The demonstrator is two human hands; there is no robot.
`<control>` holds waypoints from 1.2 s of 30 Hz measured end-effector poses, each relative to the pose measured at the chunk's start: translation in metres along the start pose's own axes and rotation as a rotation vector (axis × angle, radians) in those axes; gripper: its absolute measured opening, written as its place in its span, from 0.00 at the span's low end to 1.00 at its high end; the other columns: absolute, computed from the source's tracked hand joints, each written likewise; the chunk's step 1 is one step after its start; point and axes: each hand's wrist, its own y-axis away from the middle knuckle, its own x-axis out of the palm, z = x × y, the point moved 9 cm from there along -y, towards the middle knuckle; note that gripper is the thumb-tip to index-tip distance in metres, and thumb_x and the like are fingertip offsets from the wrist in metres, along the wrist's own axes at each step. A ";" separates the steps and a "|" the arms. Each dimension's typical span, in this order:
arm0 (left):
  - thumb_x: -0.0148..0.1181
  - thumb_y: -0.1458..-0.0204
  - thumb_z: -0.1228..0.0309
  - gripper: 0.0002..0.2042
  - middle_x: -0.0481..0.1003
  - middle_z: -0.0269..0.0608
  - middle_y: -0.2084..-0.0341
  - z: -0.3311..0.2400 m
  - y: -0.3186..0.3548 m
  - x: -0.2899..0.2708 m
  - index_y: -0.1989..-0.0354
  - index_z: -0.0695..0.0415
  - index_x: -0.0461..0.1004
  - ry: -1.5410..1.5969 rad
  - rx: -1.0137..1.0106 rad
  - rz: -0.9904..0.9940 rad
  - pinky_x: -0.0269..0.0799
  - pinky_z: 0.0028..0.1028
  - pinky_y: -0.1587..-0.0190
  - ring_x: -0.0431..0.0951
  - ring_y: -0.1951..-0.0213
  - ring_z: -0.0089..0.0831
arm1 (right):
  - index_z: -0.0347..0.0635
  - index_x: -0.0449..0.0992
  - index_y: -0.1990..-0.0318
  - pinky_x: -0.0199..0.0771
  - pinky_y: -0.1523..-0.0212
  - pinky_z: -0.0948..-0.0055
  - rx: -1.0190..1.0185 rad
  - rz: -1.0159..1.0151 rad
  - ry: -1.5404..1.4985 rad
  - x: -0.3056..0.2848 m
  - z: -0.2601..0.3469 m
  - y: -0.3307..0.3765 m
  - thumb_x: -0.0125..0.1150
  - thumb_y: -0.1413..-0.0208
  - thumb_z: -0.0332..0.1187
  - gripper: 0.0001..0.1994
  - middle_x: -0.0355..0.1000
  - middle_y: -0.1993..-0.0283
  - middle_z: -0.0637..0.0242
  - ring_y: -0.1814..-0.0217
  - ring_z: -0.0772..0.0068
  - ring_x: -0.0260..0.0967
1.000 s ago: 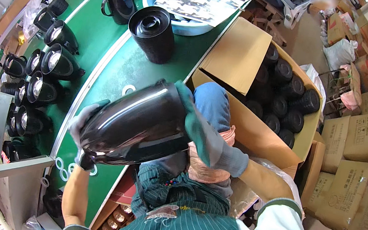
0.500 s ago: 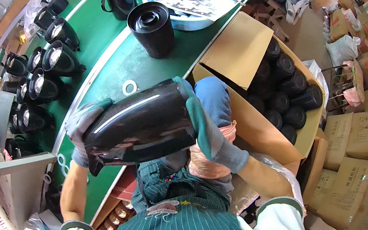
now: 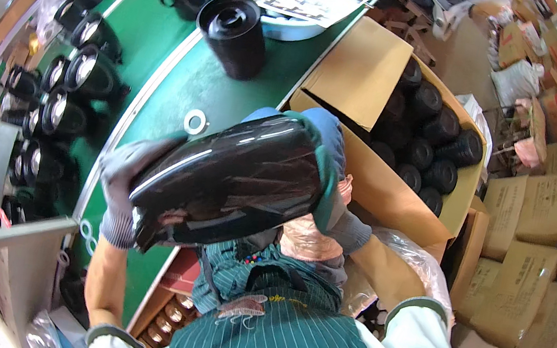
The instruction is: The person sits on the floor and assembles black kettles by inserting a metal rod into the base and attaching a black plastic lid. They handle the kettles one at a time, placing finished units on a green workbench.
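Across my lap lies a glossy black jug body (image 3: 237,174), tilted on its side and held between both hands. My left hand (image 3: 125,177), in a grey glove, is closed round its lower-left end, where a spout-like lip points down. Round the upper-right end curls my right hand (image 3: 327,171), in a green and grey glove. The fingers are partly hidden behind the jug. Beyond it, on the green bench, stands a ribbed black cylinder (image 3: 233,39) with a round knob in its top. A white ring washer (image 3: 194,121) lies between that cylinder and my left hand.
Several black jugs (image 3: 91,74) stand along the bench's left side, near a metal rail (image 3: 10,235). A blue basin (image 3: 292,31) with a patterned sheet over it sits at the back. To the right, an open carton (image 3: 353,154) holds several black cylinders; stacked cartons (image 3: 506,296) stand beyond.
The jug has rolled a little in my hands and its upper end has moved slightly right. My right hand now wraps further behind that end. The view has shifted slightly.
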 end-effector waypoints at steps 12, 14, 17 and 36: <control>0.66 0.49 0.68 0.35 0.74 0.59 0.38 -0.083 -0.024 0.006 0.31 0.68 0.66 0.452 0.031 0.342 0.63 0.42 0.30 0.75 0.37 0.48 | 0.42 0.58 0.26 0.68 0.28 0.56 0.494 -0.260 -0.265 -0.085 -0.074 0.038 0.57 0.31 0.36 0.29 0.63 0.27 0.54 0.27 0.57 0.64; 0.66 0.48 0.68 0.35 0.73 0.60 0.38 -0.090 -0.022 0.004 0.31 0.68 0.65 0.405 0.052 0.308 0.63 0.44 0.31 0.75 0.37 0.50 | 0.43 0.58 0.25 0.68 0.28 0.55 0.527 -0.287 -0.288 -0.088 -0.074 0.044 0.58 0.31 0.35 0.30 0.62 0.26 0.53 0.27 0.55 0.64; 0.67 0.47 0.66 0.36 0.73 0.61 0.39 -0.094 -0.019 -0.001 0.30 0.67 0.64 0.352 0.095 0.238 0.66 0.43 0.34 0.76 0.39 0.51 | 0.45 0.56 0.24 0.68 0.27 0.53 0.552 -0.305 -0.275 -0.089 -0.070 0.046 0.59 0.32 0.35 0.31 0.60 0.25 0.52 0.26 0.53 0.63; 0.72 0.52 0.75 0.45 0.73 0.54 0.42 0.069 0.053 0.012 0.25 0.65 0.54 1.085 -0.751 -0.361 0.75 0.32 0.41 0.78 0.43 0.36 | 0.44 0.58 0.26 0.64 0.31 0.51 -0.380 0.158 0.717 0.040 0.035 -0.045 0.55 0.41 0.69 0.46 0.57 0.28 0.46 0.30 0.48 0.61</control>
